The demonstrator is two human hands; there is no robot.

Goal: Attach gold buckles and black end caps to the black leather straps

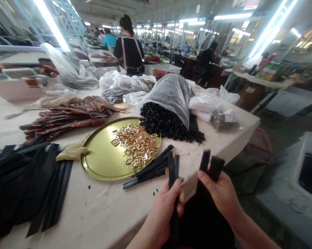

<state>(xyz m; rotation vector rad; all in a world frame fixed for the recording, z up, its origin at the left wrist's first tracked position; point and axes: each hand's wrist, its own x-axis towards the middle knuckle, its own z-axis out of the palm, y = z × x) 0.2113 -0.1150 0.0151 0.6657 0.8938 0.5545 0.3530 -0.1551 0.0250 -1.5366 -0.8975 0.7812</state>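
Near the table's front edge, my left hand (168,204) is closed round black strips (172,166) whose ends stick up past the thumb. My right hand (221,193) grips other black strips (216,166), two ends showing above its fingers. Just beyond my left hand lie a few finished-looking black straps (150,171) with small gold fittings. They lie against the rim of a round gold tray (101,169) that bears a heap of gold buckles (139,145). More black strips (39,183) are spread at the left.
Small black pieces (162,121) spill from a plastic bag (171,93) behind the tray. Reddish-brown leather pieces (70,116) are stacked at the left. A white bin (306,169) stands at the right, below the tabletop. A person (130,48) in an apron stands beyond the table.
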